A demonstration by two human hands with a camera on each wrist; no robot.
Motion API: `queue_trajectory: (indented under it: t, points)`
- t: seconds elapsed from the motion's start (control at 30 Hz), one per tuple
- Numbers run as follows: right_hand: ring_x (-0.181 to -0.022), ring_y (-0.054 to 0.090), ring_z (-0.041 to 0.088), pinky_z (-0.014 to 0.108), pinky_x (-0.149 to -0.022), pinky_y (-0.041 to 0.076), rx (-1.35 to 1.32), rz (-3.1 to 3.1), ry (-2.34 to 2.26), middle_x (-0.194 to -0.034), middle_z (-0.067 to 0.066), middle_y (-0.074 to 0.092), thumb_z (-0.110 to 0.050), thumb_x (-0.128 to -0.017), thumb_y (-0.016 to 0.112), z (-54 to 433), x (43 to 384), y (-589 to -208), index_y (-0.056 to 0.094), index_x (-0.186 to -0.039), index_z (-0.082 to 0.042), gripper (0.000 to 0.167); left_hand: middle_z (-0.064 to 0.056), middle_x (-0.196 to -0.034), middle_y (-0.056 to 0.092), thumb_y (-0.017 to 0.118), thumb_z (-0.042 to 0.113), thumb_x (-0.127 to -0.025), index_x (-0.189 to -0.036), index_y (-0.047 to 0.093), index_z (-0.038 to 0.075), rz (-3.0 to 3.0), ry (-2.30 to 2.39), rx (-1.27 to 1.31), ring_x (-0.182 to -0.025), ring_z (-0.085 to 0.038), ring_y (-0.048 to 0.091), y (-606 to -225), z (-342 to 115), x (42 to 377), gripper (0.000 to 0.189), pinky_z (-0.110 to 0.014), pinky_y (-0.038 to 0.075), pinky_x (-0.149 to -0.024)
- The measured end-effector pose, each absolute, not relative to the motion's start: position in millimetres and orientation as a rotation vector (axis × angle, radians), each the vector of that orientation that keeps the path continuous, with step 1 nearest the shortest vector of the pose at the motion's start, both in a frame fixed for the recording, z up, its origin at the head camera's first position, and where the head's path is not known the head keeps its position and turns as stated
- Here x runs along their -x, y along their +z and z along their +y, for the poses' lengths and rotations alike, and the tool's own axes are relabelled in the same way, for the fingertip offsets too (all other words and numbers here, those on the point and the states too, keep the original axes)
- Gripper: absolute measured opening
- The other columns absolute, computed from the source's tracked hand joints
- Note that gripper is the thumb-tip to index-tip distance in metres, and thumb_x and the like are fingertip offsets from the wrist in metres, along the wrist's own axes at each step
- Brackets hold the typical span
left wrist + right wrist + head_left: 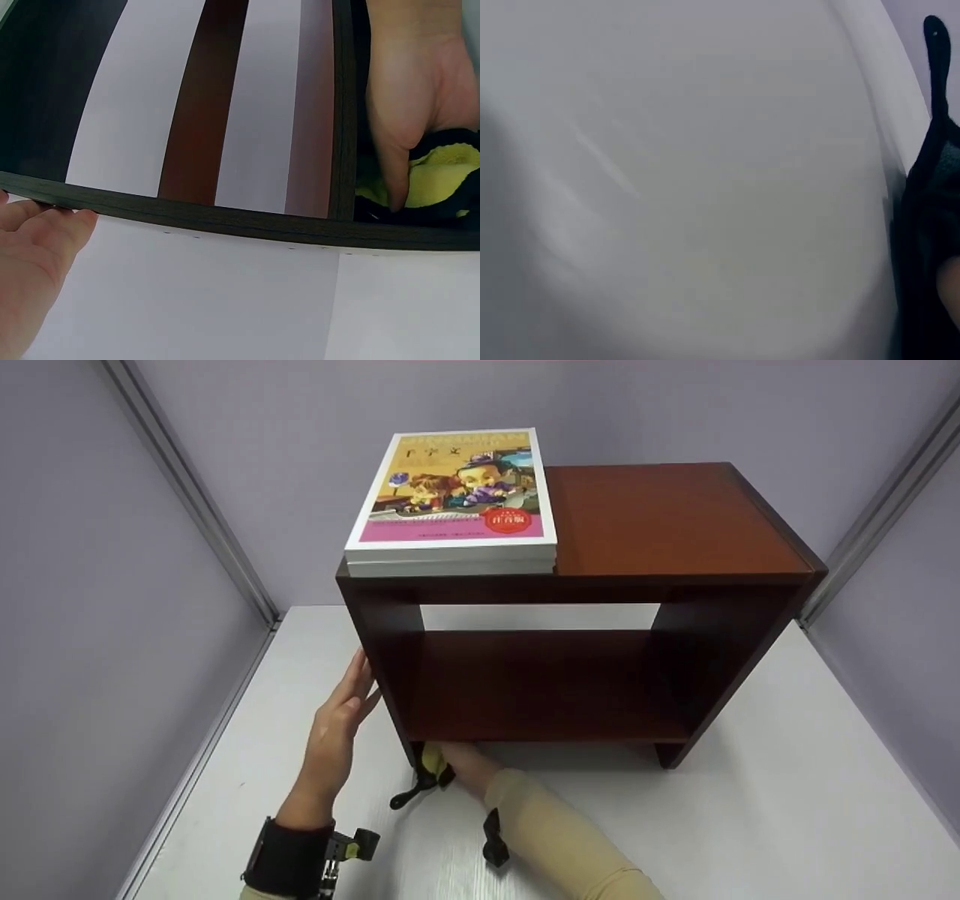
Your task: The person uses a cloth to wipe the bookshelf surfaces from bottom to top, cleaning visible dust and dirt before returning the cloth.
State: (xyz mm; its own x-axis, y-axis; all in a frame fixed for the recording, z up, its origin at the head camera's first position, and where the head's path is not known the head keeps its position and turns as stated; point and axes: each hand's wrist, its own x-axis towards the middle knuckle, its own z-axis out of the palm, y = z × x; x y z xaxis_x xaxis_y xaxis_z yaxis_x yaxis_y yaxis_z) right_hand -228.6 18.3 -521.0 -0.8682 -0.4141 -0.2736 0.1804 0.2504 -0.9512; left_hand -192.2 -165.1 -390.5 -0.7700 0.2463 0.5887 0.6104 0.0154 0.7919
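A dark reddish-brown wooden shelf unit (660,521) stands on the white tabletop. My left hand (337,727) touches the outside of its left side panel, fingers extended; the left wrist view shows the fingertips (84,219) at the panel's dark edge. Low down, beneath the bottom board, my right hand (469,767) holds a yellow-and-black cloth (433,760) against the inner side of that panel. The thumb (397,176) lies over the yellow part, while the other fingers are mostly hidden. A black hanging loop (937,60) of the cloth shows in the right wrist view.
Two stacked books (457,491) with a colourful cartoon cover lie on the left of the unit's top. Pale partition walls (135,607) with metal corner rails enclose the white table (787,795) at the sides and back.
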Motion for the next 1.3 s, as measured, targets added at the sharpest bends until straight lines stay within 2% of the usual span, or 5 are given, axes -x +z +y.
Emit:
queue_trajectory:
  t: [0.23, 0.4, 0.63, 0.97, 1.3]
  points:
    - [-0.123, 0.034, 0.015, 0.039, -0.102, 0.025, 0.068, 1.88, -1.768, -0.129, -0.006, 0.042, -0.064, -0.084, 0.049, 6, 234, -535, 0.055, -0.117, -0.025, 0.051, -0.014, -0.151, 0.022, 0.02, 0.008, -0.098, -0.148, 0.017, 0.005, -2.022, -1.797, 0.884, -0.137, -0.028, 0.025, -388, -168, 193, 0.051, -0.038, 0.032, -0.104]
    - [-0.121, 0.037, 0.022, 0.04, -0.101, 0.028, -0.037, 1.811, -1.876, -0.132, 0.006, 0.041, -0.042, -0.086, 0.059, -4, 234, -544, 0.041, -0.135, -0.007, 0.062, -0.014, -0.151, 0.022, 0.021, 0.009, -0.098, -0.148, 0.018, 0.006, -2.01, -1.796, 0.888, -0.137, -0.029, 0.024, -387, -169, 194, 0.051, -0.038, 0.032, -0.104]
    - [-0.088, 0.055, 0.015, 0.029, -0.084, 0.042, 0.036, 1.801, -1.953, -0.098, 0.003, 0.057, -0.026, -0.09, 0.058, -15, 221, -545, 0.058, -0.103, -0.006, 0.024, -0.021, -0.15, 0.019, 0.021, 0.006, -0.098, -0.147, 0.017, 0.0, -1.981, -1.817, 0.896, -0.136, -0.033, 0.022, -386, -173, 193, 0.05, -0.037, 0.032, -0.104]
    - [-0.094, 0.051, 0.014, 0.029, -0.087, 0.039, 0.036, 1.891, -1.951, -0.105, 0.003, 0.055, -0.025, -0.09, 0.056, -19, 220, -544, 0.056, -0.11, -0.005, 0.028, -0.015, -0.151, 0.021, 0.022, 0.005, -0.097, -0.148, 0.018, 0.002, -2.012, -1.824, 0.865, -0.136, -0.03, 0.024, -385, -173, 192, 0.05, -0.038, 0.032, -0.103]
    - [-0.077, 0.054, 0.013, 0.026, -0.074, 0.043, 0.001, 1.922, -1.928, -0.086, 0.003, 0.056, -0.022, -0.09, 0.053, -20, 231, -545, 0.056, -0.084, -0.007, 0.016, -0.013, -0.152, 0.019, 0.021, 0.009, -0.098, -0.148, 0.017, 0.004, -2.057, -1.803, 0.86, -0.137, -0.028, 0.023, -386, -175, 194, 0.05, -0.038, 0.032, -0.103]
